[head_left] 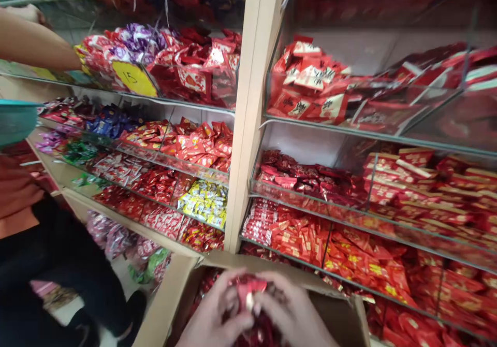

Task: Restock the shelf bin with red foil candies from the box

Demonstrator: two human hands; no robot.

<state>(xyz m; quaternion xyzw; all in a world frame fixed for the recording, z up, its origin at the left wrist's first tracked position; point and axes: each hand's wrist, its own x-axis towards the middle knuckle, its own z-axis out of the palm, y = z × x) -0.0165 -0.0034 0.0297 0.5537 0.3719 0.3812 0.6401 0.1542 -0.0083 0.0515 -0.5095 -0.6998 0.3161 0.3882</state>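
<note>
My left hand (pixel 215 311) and my right hand (pixel 289 313) meet over an open cardboard box (pixel 341 311) at the bottom of the view. Together they clasp a bunch of red wrapped candies (pixel 250 289), with more red candies lying in the box below them. The hands are blurred, so finer finger detail is unclear. Right behind the box rise tilted clear shelf bins filled with red candy packets (pixel 349 254).
A wooden upright post (pixel 250 119) divides two shelf stacks of candy bins. A yellow price tag (pixel 134 77) reads 15. At left another person in an orange top and dark trousers (pixel 50 254) reaches an arm (pixel 34 41) into an upper bin, beside a teal basket (pixel 15 121).
</note>
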